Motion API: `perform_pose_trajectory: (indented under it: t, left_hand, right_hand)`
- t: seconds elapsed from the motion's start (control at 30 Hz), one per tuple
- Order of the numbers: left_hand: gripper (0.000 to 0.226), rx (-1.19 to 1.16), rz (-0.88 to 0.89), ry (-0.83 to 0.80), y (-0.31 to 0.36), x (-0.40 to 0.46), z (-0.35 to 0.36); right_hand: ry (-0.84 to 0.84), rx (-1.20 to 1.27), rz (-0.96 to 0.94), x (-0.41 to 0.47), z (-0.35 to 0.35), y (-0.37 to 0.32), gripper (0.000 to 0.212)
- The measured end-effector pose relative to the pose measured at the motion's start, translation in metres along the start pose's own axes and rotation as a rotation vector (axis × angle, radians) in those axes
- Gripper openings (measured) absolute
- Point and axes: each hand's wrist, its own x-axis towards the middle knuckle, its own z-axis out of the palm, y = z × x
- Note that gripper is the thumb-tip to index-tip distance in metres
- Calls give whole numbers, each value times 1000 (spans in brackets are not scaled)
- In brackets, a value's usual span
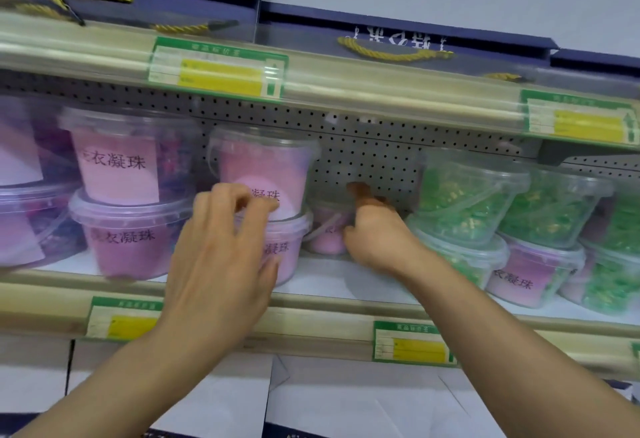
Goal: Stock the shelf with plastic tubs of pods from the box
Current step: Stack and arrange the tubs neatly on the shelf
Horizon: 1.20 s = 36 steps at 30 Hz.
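— Pink tubs stand two-high on the shelf (346, 285); which hand is nearer the gap?

— Head view: right hand (375, 238), reaching deep between the pink stack and green tubs (467, 195), touches a small pink tub (329, 229) at the back, just left of its fingers. The tub stands upright.

— And the left?

— Left hand (221, 264) hovers before the lower stacked tub (287, 247), fingers spread and loosely curled, holding nothing.

— Anything unclear?

— Blur hides whether the right fingers grip or merely push. No box in frame.
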Motion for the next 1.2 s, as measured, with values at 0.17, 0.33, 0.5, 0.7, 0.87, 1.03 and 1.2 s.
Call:
perform_pose_trajectory:
  t: [0.17, 0.33, 0.5, 0.7, 0.87, 1.03, 1.2]
  left_hand:
    - [63, -163, -145, 41, -21, -9, 14]
    - [65, -294, -234, 60, -24, -14, 27]
    - [69, -341, -276, 74, -17, -18, 33]
    - [69, -397, -337, 67, -14, -20, 35]
    - [70, -407, -341, 73, -14, -19, 35]
    - [70, -419, -319, 80, -14, -19, 34]
    - [70, -405, -321, 65, -15, -19, 34]
  right_hand:
    - [89, 44, 107, 21, 16, 2, 42]
    - [141, 262, 71, 35, 22, 3, 38]
    - [182, 346, 35, 44, 30, -2, 34]
    - [168, 285, 27, 51, 28, 7, 35]
    - [191, 263, -11, 57, 33, 3, 30]
    - [211, 258, -21, 65, 41, 1, 30]
    - [166, 203, -48, 55, 37, -4, 41]
